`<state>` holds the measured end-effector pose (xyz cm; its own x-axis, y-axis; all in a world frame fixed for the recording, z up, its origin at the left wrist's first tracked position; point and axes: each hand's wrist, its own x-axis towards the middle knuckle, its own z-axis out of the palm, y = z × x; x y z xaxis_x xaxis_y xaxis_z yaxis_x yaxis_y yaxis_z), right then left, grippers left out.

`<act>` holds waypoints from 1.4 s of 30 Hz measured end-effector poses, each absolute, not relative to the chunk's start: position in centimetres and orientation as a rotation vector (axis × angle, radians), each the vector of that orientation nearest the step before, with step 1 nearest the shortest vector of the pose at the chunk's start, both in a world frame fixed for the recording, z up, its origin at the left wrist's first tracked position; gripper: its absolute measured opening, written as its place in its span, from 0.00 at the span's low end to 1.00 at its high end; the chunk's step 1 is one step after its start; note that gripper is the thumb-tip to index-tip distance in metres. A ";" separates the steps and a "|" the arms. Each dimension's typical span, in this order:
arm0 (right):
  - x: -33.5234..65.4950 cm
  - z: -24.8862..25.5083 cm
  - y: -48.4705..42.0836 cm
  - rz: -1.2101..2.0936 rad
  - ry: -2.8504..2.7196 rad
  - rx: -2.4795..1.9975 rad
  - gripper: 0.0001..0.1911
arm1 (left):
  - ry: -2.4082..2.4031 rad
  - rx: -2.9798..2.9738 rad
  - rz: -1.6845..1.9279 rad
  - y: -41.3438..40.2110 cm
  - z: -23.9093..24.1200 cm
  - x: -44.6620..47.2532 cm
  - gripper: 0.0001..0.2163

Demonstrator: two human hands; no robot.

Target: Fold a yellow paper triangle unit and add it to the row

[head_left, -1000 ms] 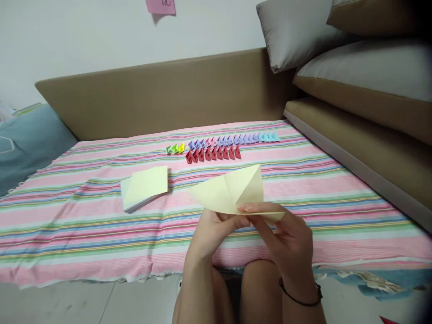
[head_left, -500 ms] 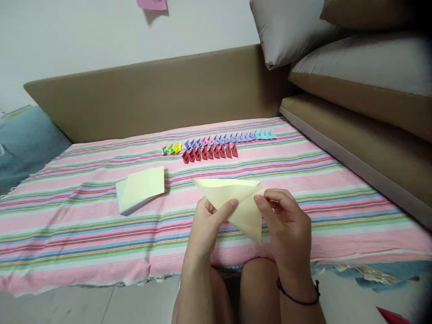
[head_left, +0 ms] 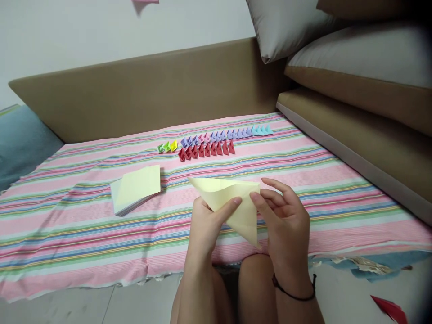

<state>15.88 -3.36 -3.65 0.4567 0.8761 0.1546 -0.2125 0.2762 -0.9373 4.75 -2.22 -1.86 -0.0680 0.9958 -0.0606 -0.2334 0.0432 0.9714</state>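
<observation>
Between my hands, above the front of the striped cloth, is a pale yellow sheet of paper [head_left: 245, 216], folded into a rough triangle with one point hanging down. My left hand [head_left: 209, 220] grips its left part, thumb on the near face and fingers hidden behind. At the upper right corner, my right hand [head_left: 285, 216] pinches the paper between thumb and fingers, with the index finger raised. A stack of paper sheets [head_left: 137, 189], pale yellow on top, lies to the left of my hands.
Small folded paper boats stand in rows farther back: red ones [head_left: 207, 150], purple ones [head_left: 216, 136], light blue ones [head_left: 262, 130] and a yellow one [head_left: 173, 146]. Cushions [head_left: 357, 117] are piled at the right. A red folded paper [head_left: 389, 309] lies at the lower right.
My right hand's grip on the paper's right corner has shifted and its index finger has lifted. The folded flap there now lies flatter. The view has moved slightly.
</observation>
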 end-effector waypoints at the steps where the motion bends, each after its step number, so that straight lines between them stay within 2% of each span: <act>1: 15.9 -3.7 -3.4 0.856 -0.781 -1.021 0.15 | 1.119 0.964 1.325 -2.2 -1.8 4.8 0.15; 7: 16.0 -3.8 -3.3 0.861 -0.767 -0.993 0.05 | 1.152 0.965 1.332 -2.2 -1.8 4.8 0.15; 10: 16.0 -3.8 -3.3 0.836 -0.790 -1.009 0.04 | 1.170 0.969 1.339 -2.2 -1.8 4.8 0.16; 42: 16.0 -3.7 -3.4 0.837 -0.787 -1.053 0.05 | 1.192 0.964 1.337 -2.2 -1.6 4.8 0.15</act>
<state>15.98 -3.35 -3.65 0.4631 0.8740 0.1470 -0.1998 0.2646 -0.9434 4.77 -2.18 -1.59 -0.1219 0.9898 -0.0734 -0.1862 0.0499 0.9813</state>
